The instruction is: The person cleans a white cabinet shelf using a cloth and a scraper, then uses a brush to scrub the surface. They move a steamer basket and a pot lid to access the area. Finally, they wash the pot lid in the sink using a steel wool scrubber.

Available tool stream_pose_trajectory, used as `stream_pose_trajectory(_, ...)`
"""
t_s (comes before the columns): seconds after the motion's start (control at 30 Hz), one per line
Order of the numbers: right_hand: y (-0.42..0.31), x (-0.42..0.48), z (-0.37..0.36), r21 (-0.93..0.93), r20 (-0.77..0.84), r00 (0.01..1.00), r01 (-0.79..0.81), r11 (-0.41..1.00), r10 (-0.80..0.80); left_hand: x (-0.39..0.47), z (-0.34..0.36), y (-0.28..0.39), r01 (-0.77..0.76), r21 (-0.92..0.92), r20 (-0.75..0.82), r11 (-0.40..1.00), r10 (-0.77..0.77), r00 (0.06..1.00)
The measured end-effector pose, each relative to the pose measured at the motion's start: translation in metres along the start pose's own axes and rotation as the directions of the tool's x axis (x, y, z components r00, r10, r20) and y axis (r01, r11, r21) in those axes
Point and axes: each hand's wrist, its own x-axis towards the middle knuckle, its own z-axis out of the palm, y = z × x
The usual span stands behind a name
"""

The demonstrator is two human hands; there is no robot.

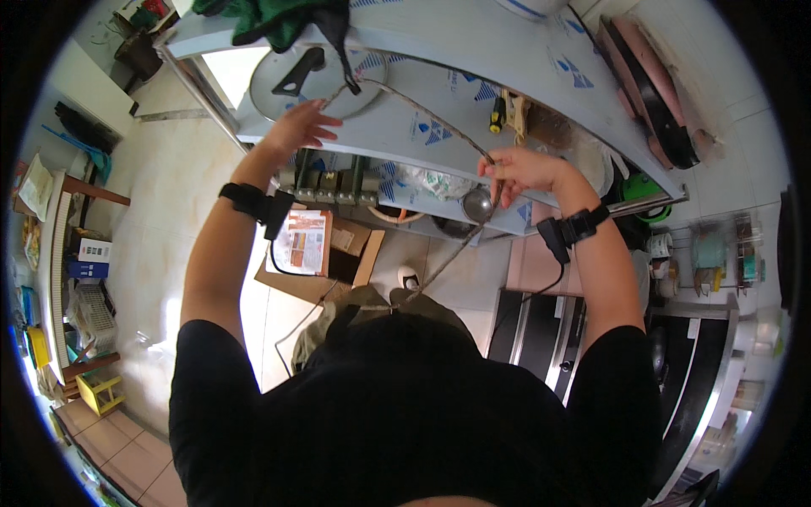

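Note:
A thin braided cord (437,118) runs from my left hand (304,123) past the tip of a black strap (339,44), then slants down to my right hand (523,170). My left hand has the cord at its upper fingers, and the other fingers are spread. Between the thumb and fingers of my right hand the cord is pinched. From there it drops to the waist of my olive trousers (310,336). The strap hangs from a dark green cloth item (272,25) on the top shelf. Whether the cord passes through the strap cannot be told.
On the metal rack's shelf (405,136) lie a glass pot lid (266,82) and a yellow-black screwdriver (498,114). Below are a metal bowl (476,204) and an open cardboard box (361,253). A black-fronted cabinet (538,336) stands at right, a table (60,266) at left.

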Motion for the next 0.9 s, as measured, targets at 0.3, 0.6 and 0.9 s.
stream_pose_trajectory(0.3,0.04,0.038,-0.032,-0.078,-0.06,0.998,-0.03,0.996,0.025,0.019,0.031,0.047,0.004,0.326,0.013,0.945,-0.008,1.0)
stream_pose_trajectory(0.6,0.088,0.055,-0.015,-0.041,-0.269,0.933,0.238,0.97,-0.24,0.008,0.078,0.109,-0.244,0.465,0.039,0.851,0.256,0.966)
stream_pose_trajectory(0.9,0.226,0.097,0.068,0.024,-0.318,0.885,0.366,0.93,-0.34,-0.048,0.113,0.134,-0.34,0.594,0.204,0.729,0.273,0.94)
